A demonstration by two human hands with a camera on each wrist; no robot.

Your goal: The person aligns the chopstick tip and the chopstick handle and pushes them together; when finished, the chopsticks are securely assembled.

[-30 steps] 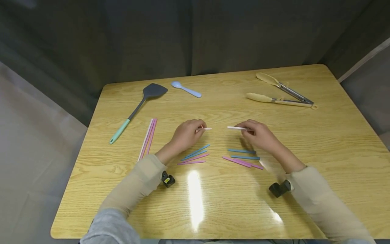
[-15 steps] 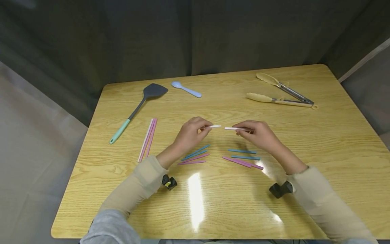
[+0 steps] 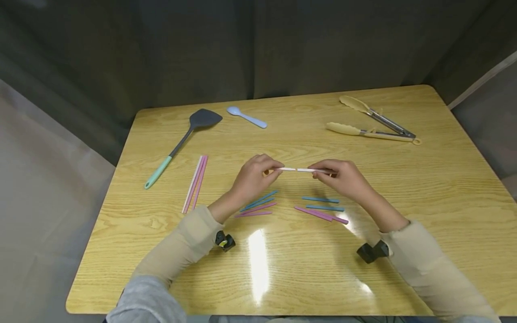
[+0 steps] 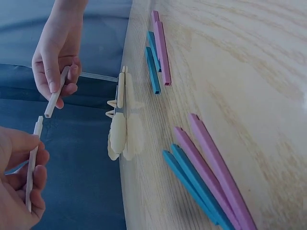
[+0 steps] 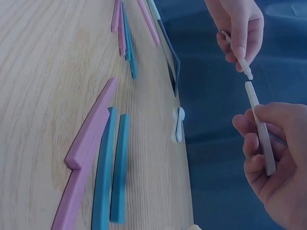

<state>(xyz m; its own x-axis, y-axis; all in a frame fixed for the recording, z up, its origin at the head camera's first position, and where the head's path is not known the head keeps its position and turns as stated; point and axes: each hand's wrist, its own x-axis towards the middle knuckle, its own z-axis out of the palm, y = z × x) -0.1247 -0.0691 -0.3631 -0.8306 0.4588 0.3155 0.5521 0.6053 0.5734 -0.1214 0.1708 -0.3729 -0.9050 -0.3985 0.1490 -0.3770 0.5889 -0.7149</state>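
My left hand (image 3: pixel 252 178) pinches a slim white chopstick half (image 4: pixel 37 128) with a narrowed peg at its end. In my right hand (image 3: pixel 343 179), thumb and fingers grip another white chopstick half (image 5: pixel 253 98), square in section. Both pieces are held above the table, end facing end, with a small gap between the peg and the squared end. Below the left hand lie blue halves (image 3: pixel 258 202) and pink halves (image 3: pixel 258 214) with tapered ends. Below the right hand are more blue pieces (image 3: pixel 321 199) and pink pieces (image 3: pixel 313 213).
Left of the left hand lie longer sticks, one white (image 3: pixel 191 186) and two pink (image 3: pixel 200 180). A dark spatula (image 3: pixel 204 118) with a mint handle, a light blue spoon (image 3: pixel 252 120) and spread yellow-tipped tongs (image 3: pixel 345 129) lie farther back on the wooden table (image 3: pixel 299 278).
My left hand has moved right, bringing its white chopstick half close to the other. The right hand has shifted slightly left. The pieces on the table stay put.
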